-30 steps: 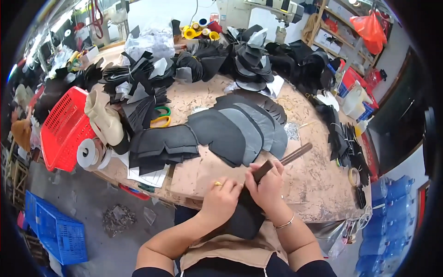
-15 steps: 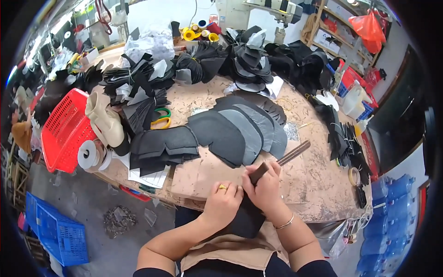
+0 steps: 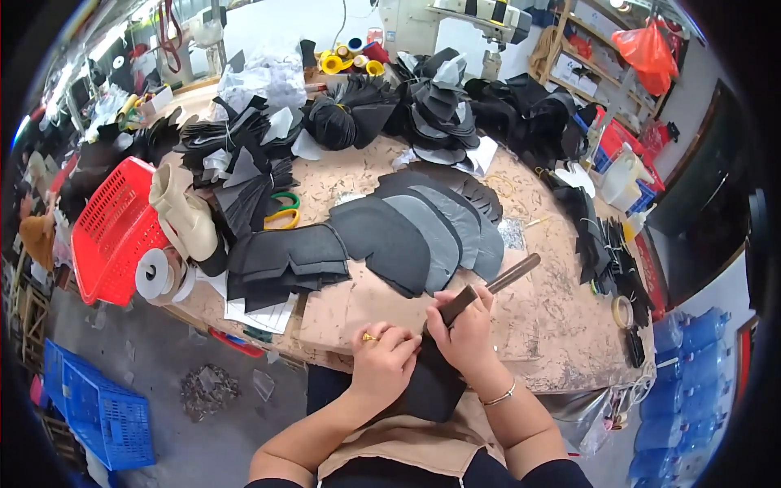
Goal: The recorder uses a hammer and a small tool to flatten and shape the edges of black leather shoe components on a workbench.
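Observation:
A hammer (image 3: 512,273) with a brown handle and a dark head is gripped in my right hand (image 3: 467,342), its handle pointing up and to the right. At the table's near edge my left hand (image 3: 381,364), with a gold ring, has its fingers curled over a black shoe-upper piece (image 3: 433,385). That piece hangs toward my lap, and its upper edge is partly hidden by my hands. Just beyond lie overlapping black and grey cut pieces (image 3: 382,236), fanned out on the table. Left of them sits a stack of stitched black pieces (image 3: 286,256).
Bundles of black pieces (image 3: 439,122) line the table's back. At left stand a red basket (image 3: 114,236), a cream boot (image 3: 181,213) and a tape reel (image 3: 154,272); scissors (image 3: 281,218) lie nearby. A tape roll (image 3: 623,311) is at the right edge, and a blue crate (image 3: 102,407) is on the floor.
My left hand has shifted slightly left along the black piece. My right hand keeps hold of the hammer, whose handle has moved slightly.

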`<act>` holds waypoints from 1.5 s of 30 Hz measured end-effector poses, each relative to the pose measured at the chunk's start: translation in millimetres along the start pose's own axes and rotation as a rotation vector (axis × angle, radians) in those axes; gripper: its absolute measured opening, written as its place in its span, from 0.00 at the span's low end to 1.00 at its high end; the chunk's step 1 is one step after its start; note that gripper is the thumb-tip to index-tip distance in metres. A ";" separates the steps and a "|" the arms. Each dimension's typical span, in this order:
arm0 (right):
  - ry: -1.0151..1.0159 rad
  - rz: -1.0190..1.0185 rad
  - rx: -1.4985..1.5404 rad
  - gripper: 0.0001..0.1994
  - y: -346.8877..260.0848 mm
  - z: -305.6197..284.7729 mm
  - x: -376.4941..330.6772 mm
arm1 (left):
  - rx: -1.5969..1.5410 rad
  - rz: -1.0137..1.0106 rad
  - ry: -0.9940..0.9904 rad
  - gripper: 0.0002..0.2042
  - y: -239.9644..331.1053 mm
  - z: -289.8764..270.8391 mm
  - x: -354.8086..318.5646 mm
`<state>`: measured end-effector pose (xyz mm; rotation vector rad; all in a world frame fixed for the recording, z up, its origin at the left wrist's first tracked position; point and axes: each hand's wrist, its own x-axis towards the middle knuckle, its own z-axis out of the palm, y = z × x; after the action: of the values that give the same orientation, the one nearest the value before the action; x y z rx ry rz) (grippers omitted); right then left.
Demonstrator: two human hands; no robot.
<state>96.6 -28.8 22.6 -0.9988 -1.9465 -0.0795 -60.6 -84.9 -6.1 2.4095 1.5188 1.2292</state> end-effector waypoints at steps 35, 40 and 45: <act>0.236 0.521 -0.290 0.14 43.9 -81.8 -85.1 | -0.090 0.453 -0.374 0.07 4.2 61.9 71.1; 0.222 0.313 -0.503 0.20 38.3 -88.3 -63.9 | -0.189 0.558 -0.476 0.08 3.9 64.0 86.7; 0.221 0.381 -0.313 0.17 41.6 -82.5 -57.8 | -0.165 0.203 -0.292 0.15 4.2 41.1 65.3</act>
<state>196.6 -71.2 13.6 -1.4857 -1.5430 -0.2722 -17.9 -21.8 6.4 2.5418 1.0738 0.9326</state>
